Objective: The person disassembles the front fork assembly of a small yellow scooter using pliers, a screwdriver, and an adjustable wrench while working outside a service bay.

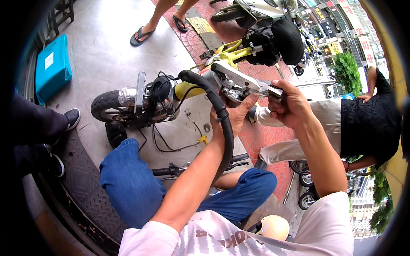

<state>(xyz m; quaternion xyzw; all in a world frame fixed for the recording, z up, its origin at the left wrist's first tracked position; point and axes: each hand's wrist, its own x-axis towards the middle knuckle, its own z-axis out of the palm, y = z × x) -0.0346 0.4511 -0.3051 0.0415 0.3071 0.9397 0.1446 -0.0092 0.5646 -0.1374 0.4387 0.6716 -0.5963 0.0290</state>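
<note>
Nearest us, our white shirt (205,234) spanned the lower edge, our forearms (196,175) extended upward past a thick black cable sleeve (225,121). Our right hand (290,104) was curled closed around the end of a silver metal piece (239,79), above and right of centre, at the yellow-framed scooter (239,54). Our left hand (232,119) was just below, thumb stretched out; we could not tell what its hidden fingers held. Farther left, a black-tyred wheel (102,102) stood on grey floor (98,47).

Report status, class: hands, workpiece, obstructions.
Right hand gripping silver metal piece. Left hand beside it, fingers partly hidden. Piece near yellow frame. Black hose crossing over left forearm.
</note>
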